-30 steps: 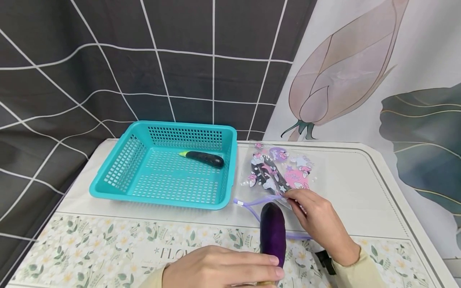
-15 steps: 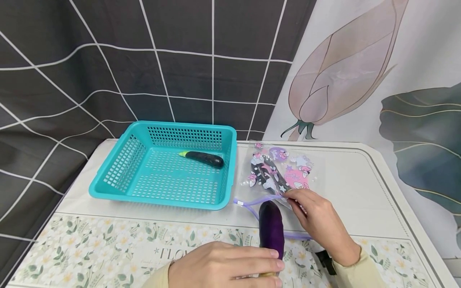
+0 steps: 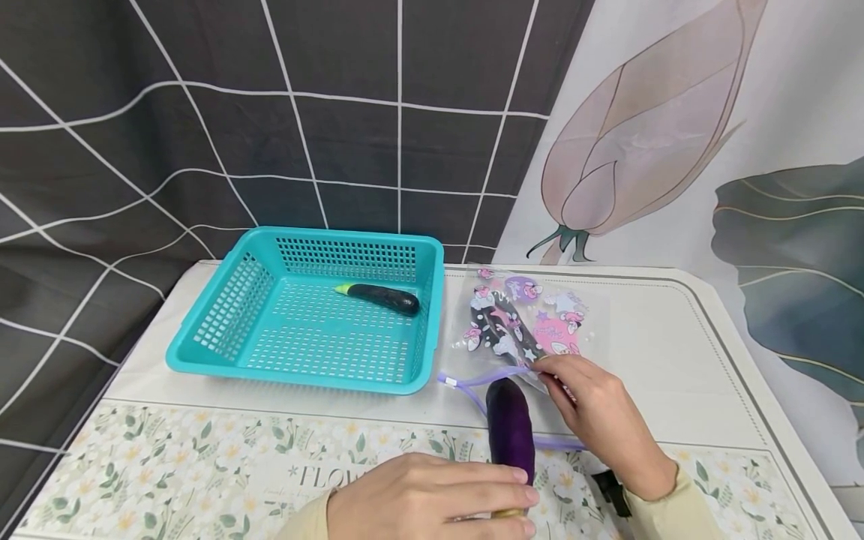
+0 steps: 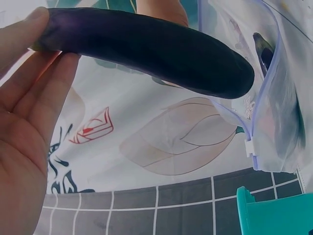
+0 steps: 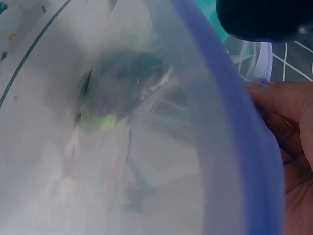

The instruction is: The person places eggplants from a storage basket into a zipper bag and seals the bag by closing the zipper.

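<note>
A long dark purple eggplant (image 3: 509,427) is held near its stem end by my left hand (image 3: 432,499), thumb on one side and fingers on the other in the left wrist view. Its rounded tip points at the mouth of a clear zip bag (image 3: 587,300) with pink and purple cartoon prints. My right hand (image 3: 601,409) pinches the bag's purple zip edge (image 5: 230,122), and the mouth gapes. Inside the bag lies dark eggplant (image 3: 496,315), partly hidden by the prints; how many pieces I cannot tell.
Left of the bag stands a turquoise perforated basket (image 3: 304,381) with one dark, green-ended eggplant (image 3: 381,296) in it. Both sit on a white table with a floral mat (image 3: 202,457) along the front. A dark gridded curtain (image 3: 351,135) hangs behind.
My left hand and the eggplant have shifted only slightly, the hand a little to the right. My right hand keeps its hold on the bag edge. The basket has not moved.
</note>
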Demonstrator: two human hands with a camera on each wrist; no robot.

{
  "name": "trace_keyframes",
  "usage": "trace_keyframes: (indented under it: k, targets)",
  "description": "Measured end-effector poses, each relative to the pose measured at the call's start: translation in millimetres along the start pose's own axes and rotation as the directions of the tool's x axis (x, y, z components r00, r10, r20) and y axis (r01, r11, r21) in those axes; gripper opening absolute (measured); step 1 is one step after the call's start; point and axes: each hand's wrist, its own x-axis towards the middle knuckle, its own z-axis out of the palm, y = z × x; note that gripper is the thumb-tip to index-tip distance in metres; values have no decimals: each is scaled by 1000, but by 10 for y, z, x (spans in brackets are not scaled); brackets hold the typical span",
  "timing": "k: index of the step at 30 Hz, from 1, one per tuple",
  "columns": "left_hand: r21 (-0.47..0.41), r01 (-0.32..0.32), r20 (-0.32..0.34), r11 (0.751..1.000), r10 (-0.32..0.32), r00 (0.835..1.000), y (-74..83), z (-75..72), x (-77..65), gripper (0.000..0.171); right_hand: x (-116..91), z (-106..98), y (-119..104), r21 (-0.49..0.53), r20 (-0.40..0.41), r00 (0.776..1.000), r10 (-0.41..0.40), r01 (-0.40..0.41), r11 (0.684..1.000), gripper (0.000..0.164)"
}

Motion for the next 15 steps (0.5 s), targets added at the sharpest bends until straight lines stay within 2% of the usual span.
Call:
trace_keyframes:
  k: [8,15]
  targets:
    - [93,31,35,995,-34,999,7,44,2,37,-17,0,4,-13,11,1000,2,-1,1000,24]
    - [197,24,50,980,-35,998,-27,95,36,37,-17,-1,2,-16,2,1000,0,0,1000,21]
